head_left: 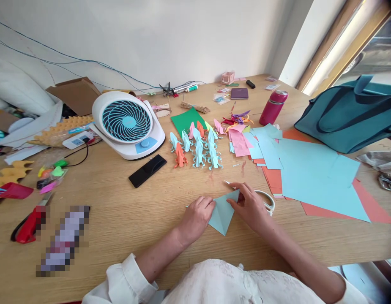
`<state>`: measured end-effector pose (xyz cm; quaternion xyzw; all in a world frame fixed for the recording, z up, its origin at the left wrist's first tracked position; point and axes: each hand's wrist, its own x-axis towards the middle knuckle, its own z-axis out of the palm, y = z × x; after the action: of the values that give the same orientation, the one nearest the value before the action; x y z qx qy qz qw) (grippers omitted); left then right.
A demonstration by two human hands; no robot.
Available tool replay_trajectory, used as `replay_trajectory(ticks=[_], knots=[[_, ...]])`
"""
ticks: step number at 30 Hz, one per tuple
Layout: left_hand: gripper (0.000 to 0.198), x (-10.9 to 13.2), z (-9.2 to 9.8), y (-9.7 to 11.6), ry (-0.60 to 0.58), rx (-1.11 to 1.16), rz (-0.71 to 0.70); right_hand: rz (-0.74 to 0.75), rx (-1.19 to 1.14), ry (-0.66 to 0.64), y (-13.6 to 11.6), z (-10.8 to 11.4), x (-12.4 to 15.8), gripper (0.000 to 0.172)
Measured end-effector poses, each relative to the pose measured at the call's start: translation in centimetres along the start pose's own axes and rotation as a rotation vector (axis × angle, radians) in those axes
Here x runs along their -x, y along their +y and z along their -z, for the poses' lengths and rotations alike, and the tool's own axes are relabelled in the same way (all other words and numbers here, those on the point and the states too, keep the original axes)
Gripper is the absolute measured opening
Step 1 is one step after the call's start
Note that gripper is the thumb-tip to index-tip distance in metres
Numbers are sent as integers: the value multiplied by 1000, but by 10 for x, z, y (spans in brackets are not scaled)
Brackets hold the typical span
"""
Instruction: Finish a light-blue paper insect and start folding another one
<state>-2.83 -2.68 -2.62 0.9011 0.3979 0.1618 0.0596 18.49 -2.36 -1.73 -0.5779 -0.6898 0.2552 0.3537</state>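
A light blue sheet of paper (pixel 223 215), creased and partly folded, lies on the wooden table in front of me. My left hand (pixel 198 217) rests on its left side with the fingers together, pressing it down. At the upper right corner, my right hand (pixel 246 202) pinches the paper between thumb and fingers. White-handled scissors (pixel 267 202) lie partly hidden under my right hand. Beyond my hands stand several folded paper figures in light blue, orange, pink and green, such as an orange one (pixel 180 156). A green sheet (pixel 186 122) is behind them.
Large blue sheets (pixel 315 173) and orange sheets lie at the right, near a teal bag (pixel 350 114) and a magenta bottle (pixel 273 108). A white fan (pixel 127 122) and a black case (pixel 147 170) stand left of centre. A red-handled cutter (pixel 29 226) is at the far left.
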Motion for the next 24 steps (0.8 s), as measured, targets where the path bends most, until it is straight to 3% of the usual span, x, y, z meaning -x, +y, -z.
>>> replay_trajectory(ticks=[5,13,20,24], knots=[[22,6,-5,0,2,-129,-56,-70,-6,58,2,1,5,45],[23,7,-8,-2,31,-174,-105,-159,-210,166,14,-4,10,57],[24,7,-8,-3,47,-159,-111,-199,-239,246,14,-3,10,56],[24,7,-8,-2,49,-140,-109,-255,-347,221,18,-4,8,55]])
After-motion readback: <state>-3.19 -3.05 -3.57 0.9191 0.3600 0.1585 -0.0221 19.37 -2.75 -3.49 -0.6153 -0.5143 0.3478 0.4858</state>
